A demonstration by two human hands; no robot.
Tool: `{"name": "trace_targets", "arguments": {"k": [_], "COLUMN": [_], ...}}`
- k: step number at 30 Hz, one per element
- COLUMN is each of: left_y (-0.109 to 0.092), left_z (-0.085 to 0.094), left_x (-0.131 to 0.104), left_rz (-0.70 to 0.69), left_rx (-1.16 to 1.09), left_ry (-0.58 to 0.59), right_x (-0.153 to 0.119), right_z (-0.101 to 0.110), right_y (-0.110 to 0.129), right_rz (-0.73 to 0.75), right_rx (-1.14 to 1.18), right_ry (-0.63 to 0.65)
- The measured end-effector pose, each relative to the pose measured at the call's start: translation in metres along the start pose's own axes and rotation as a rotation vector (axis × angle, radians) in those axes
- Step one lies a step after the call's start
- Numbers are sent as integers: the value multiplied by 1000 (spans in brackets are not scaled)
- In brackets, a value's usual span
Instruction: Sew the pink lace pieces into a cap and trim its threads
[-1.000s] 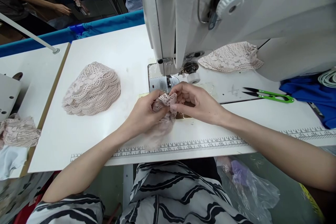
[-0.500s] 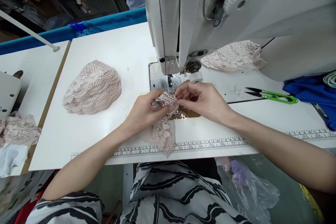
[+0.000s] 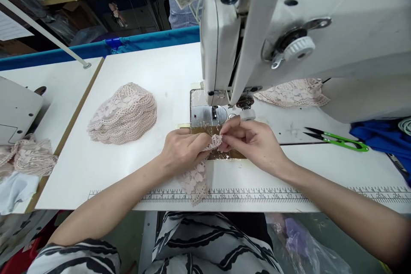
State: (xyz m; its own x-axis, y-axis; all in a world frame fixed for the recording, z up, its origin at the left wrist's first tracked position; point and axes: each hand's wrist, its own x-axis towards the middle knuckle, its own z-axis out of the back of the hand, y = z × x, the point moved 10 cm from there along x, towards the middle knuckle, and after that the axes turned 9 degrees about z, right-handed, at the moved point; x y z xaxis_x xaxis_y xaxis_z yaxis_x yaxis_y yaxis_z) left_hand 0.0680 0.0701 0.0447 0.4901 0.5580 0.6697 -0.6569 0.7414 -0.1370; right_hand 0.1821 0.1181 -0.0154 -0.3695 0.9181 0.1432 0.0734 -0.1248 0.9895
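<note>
1. Ruler point(image 3: 257, 195) numbers like 12 and 13 are readable along the table point(image 3: 73, 171) edge, fwiw.
2. Forearms angle inward, hands nearly meeting just in front of the sewing machine's point(image 3: 221, 47) needle area.
3. Left hand point(image 3: 183, 150): curled snugly round the lace point(image 3: 196, 182), which trails onto the ruler.
4. Right hand point(image 3: 255, 143): thumb and finger pinching the lace's end.

Left tabletop point(image 3: 173, 98): open between lace stack point(image 3: 123, 114) and needle plate point(image 3: 203, 115).
Beyond right hand point(image 3: 258, 142): machine head point(image 3: 221, 51) bars the way.
Right side: green snips point(image 3: 340, 138), then blue cloth point(image 3: 374, 135).
</note>
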Motion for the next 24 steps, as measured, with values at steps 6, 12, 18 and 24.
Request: {"name": "trace_targets", "arguments": {"k": [6, 12, 18, 24], "left_y": [0, -6, -19, -25], "left_z": [0, 3, 10, 10], "left_x": [-2, 0, 0, -3], "left_rz": [20, -69, -193, -266], "left_rx": [-19, -30, -44, -28], "left_ry": [-5, 6, -18, 0], "right_x": [0, 2, 6, 6], "right_z": [2, -5, -12, -9], "right_y": [15, 12, 20, 27], "right_rz": [140, 83, 243, 331], "right_rx": [-164, -118, -371, -411], "right_ry": [-23, 134, 312, 288]}}
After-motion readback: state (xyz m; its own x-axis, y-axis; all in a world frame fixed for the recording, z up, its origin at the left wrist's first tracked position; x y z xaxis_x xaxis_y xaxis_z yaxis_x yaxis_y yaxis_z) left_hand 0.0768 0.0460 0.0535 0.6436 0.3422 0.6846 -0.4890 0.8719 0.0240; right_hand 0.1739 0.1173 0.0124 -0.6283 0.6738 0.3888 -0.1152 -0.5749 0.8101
